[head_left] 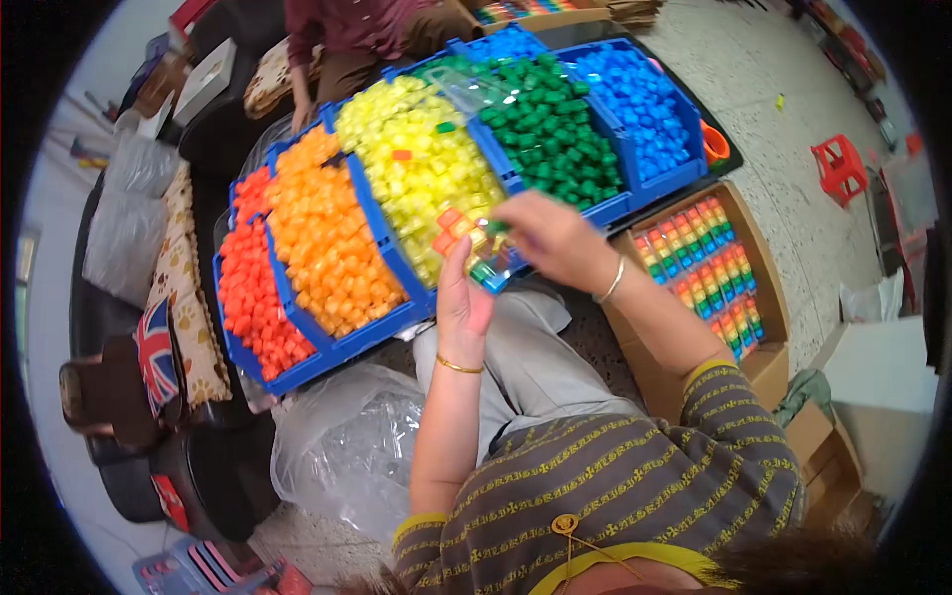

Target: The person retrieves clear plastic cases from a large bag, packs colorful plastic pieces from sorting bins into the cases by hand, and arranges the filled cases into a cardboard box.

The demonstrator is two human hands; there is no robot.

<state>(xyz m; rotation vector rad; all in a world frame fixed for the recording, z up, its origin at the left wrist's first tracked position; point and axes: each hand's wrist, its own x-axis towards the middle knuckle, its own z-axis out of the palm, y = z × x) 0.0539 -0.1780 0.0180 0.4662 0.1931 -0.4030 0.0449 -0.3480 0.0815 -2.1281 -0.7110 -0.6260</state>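
My left hand (466,297) is closed around a small clear plastic tray (501,260) holding red-orange, yellow and blue pieces. Over the tray, my right hand (550,233) is slightly blurred, its fingers pinched on a small green piece (496,227). Both hands are above the near edge of blue bins heaped with small shiny pieces: red (253,297), orange (327,248), yellow (416,159), green (545,129) and blue (640,109). One green and one orange piece lie on the yellow heap.
At my right, a cardboard box (778,297) holds rows of filled multicoloured packs (704,268). A clear plastic bag (347,446) lies by my left leg. Another person (357,35) sits across the bins, one hand near the orange pieces. A red stool (840,169) stands on the floor.
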